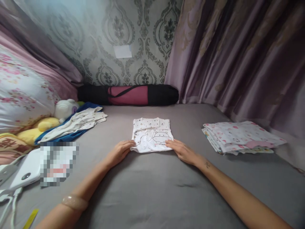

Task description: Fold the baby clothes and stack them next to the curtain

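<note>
A white baby shirt (147, 138) lies folded into a rough square on the grey sheet. It has small dark prints at the top and an outlined animal face at the lower right. My left hand (122, 150) grips the lower left corner, fingers closed at the edge. At the lower right corner my right hand (182, 151) has its fingers over the cloth, closed on that edge. Both thumbs are hidden. The near hem between the hands bulges slightly.
Folded printed cloths (243, 136) are stacked at the right. Loose baby clothes (78, 122) lie left beside plush toys (65, 109) and a floral pillow (23, 89). A white device (27, 168) with cables sits near left. A black and maroon bag (128, 95) lies along the wall.
</note>
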{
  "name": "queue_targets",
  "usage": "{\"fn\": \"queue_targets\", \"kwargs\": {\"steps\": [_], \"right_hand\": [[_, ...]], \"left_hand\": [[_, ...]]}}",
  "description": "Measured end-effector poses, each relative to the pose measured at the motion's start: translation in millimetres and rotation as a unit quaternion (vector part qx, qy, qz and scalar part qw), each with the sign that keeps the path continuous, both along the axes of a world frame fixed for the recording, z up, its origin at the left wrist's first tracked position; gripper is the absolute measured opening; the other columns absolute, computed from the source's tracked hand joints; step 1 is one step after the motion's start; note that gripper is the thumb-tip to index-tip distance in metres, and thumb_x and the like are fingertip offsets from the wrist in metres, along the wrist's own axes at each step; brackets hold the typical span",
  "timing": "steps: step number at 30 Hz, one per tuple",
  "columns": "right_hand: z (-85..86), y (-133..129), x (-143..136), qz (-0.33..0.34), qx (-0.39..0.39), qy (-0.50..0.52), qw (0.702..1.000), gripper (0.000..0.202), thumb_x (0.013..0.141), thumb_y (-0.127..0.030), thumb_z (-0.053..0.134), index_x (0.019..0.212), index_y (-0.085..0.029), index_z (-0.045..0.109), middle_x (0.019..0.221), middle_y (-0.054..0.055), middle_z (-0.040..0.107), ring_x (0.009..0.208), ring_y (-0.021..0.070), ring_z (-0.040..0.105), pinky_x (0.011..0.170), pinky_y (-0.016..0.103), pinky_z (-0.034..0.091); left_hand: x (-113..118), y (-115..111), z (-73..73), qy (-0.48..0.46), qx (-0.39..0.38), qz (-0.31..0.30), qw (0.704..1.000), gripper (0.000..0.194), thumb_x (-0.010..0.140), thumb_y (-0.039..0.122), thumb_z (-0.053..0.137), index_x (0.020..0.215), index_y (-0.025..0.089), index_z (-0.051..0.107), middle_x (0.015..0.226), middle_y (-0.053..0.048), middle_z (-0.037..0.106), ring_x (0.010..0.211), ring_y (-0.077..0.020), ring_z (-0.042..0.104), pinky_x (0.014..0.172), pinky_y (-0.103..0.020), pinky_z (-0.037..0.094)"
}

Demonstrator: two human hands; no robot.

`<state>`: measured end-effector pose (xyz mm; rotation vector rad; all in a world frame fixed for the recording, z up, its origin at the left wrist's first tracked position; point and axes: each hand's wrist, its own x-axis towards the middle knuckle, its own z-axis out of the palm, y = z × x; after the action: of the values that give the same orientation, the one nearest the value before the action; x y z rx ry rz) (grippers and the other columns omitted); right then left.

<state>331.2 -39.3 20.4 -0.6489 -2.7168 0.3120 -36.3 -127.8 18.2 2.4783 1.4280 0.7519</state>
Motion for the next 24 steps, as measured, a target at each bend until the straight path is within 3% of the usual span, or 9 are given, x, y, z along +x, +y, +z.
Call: {"fn": "queue_targets", "kwargs": {"steps": [4, 8, 13, 16, 20, 24], "right_hand": [[18.1, -1.2, 4.1, -0.005, -0.007, 0.010, 1.000, 0.055, 0.087, 0.001, 0.036, 0.133, -0.022, 0.055, 0.134, 0.007, 0.059, 0.126, 0.0176, 0.052, 0.112, 0.047, 0.037], [35.1, -18.7, 10.0, -0.007, -0.004, 0.002, 1.000, 0.056, 0.086, 0.002, 0.036, 0.132, -0.023, 0.056, 0.132, 0.005, 0.061, 0.124, 0.0169, 0.054, 0.112, 0.048, 0.035], [45.1, -63.7, 21.8, 0.015, -0.024, -0.019, 0.999, 0.058, 0.086, 0.004, 0.034, 0.132, -0.024, 0.055, 0.132, 0.004, 0.061, 0.124, 0.0162, 0.054, 0.113, 0.045, 0.035], [49.3, -81.0, 25.4, 0.013, -0.062, -0.010, 0.998, 0.054, 0.086, 0.001, 0.035, 0.129, -0.025, 0.056, 0.129, 0.004, 0.063, 0.121, 0.0157, 0.056, 0.112, 0.041, 0.036], [47.7, -73.1, 16.7, -0.091, -0.153, 0.046, 0.983, 0.031, 0.092, -0.015, 0.039, 0.115, -0.023, 0.059, 0.108, 0.004, 0.069, 0.098, 0.0165, 0.065, 0.088, 0.030, 0.051], [38.5, -46.0, -7.5, -0.267, -0.174, 0.144, 0.937, 0.023, 0.093, -0.032, 0.042, 0.105, -0.020, 0.058, 0.084, 0.003, 0.069, 0.073, 0.0169, 0.064, 0.068, 0.026, 0.050]], "left_hand": [[-4.3, -3.4, 15.0, -0.026, -0.027, 0.008, 0.999, 0.033, 0.096, 0.029, 0.037, 0.115, 0.021, 0.063, 0.121, -0.010, 0.066, 0.118, -0.0231, 0.059, 0.105, -0.041, 0.044], [-2.5, -19.2, 28.4, -0.031, -0.038, -0.013, 0.999, 0.032, 0.096, 0.029, 0.039, 0.115, 0.022, 0.064, 0.118, -0.010, 0.068, 0.114, -0.0216, 0.062, 0.104, -0.041, 0.046], [2.8, -58.6, 27.6, -0.032, -0.034, -0.045, 0.998, 0.032, 0.095, 0.021, 0.040, 0.121, 0.026, 0.058, 0.118, -0.007, 0.068, 0.114, -0.0191, 0.062, 0.108, -0.042, 0.041], [6.3, -75.9, 26.3, -0.047, -0.058, 0.000, 0.997, 0.030, 0.095, 0.024, 0.042, 0.120, 0.026, 0.059, 0.117, -0.006, 0.068, 0.112, -0.0203, 0.063, 0.100, -0.037, 0.048], [20.3, -69.2, 30.2, -0.136, -0.111, 0.110, 0.978, 0.025, 0.094, 0.033, 0.045, 0.109, 0.022, 0.063, 0.095, -0.004, 0.070, 0.086, -0.0173, 0.066, 0.074, -0.026, 0.053], [43.2, -38.7, 33.8, -0.275, -0.076, 0.205, 0.936, 0.023, 0.091, 0.036, 0.048, 0.090, 0.018, 0.061, 0.080, -0.001, 0.064, 0.076, -0.0145, 0.059, 0.068, -0.023, 0.047]]}}
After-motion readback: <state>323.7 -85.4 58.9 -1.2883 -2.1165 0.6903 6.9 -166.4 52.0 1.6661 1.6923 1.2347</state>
